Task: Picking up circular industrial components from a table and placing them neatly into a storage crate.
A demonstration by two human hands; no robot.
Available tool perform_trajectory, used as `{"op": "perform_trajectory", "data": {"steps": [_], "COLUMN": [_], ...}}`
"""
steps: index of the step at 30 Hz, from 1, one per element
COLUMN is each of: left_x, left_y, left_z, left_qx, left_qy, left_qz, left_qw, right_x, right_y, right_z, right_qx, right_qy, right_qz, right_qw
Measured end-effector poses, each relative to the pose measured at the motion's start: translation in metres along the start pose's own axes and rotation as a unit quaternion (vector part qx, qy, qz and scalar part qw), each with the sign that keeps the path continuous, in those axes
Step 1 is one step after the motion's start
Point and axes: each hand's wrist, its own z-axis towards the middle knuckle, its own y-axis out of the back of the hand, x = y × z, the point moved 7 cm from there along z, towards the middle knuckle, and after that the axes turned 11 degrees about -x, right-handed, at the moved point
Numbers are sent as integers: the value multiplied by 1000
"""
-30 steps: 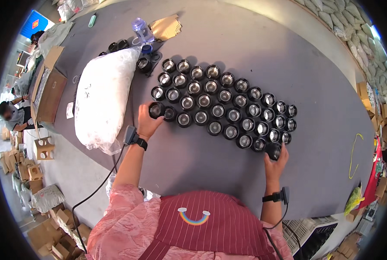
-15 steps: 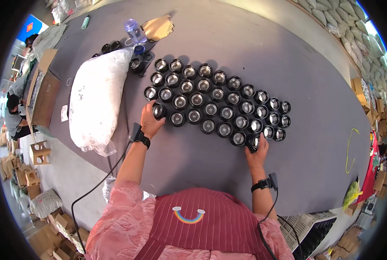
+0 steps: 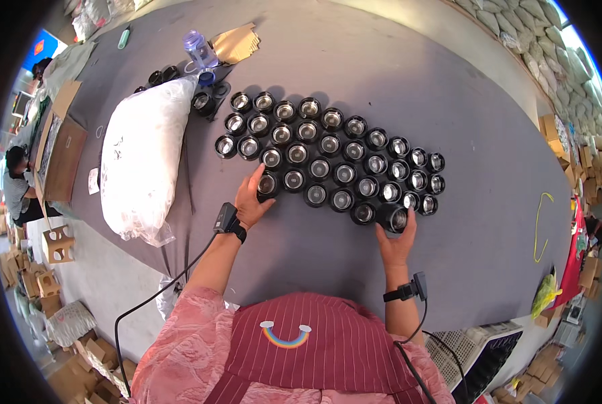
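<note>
My left hand, fingers loosely spread, touches a can at centre; my right hand cups an end can, both forearms reaching up-frame.

Big white plastic sack left on table; brown cardboard boxes beyond (far left).

Lens-cup cluster on table centre; stuffed bag left of cluster; water bottle behind bag.
</note>
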Motion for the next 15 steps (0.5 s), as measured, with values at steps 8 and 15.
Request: {"op": "perform_trajectory", "data": {"steps": [8, 15], "left_x": [-5, -33], "left_y": [-3, -26], "left_z": [3, 7], "left_qx": [-26, -70], "left_qy": [13, -32], "left_qz": [27, -98], "left_qw": [999, 992], "right_x": [5, -20], "right_y": [-44, -50], "right_z": [-18, -40], "right_qx": [98, 111], "right_qy": [63, -140], "right_qz": [2, 82], "right_qw": [993, 980]}}
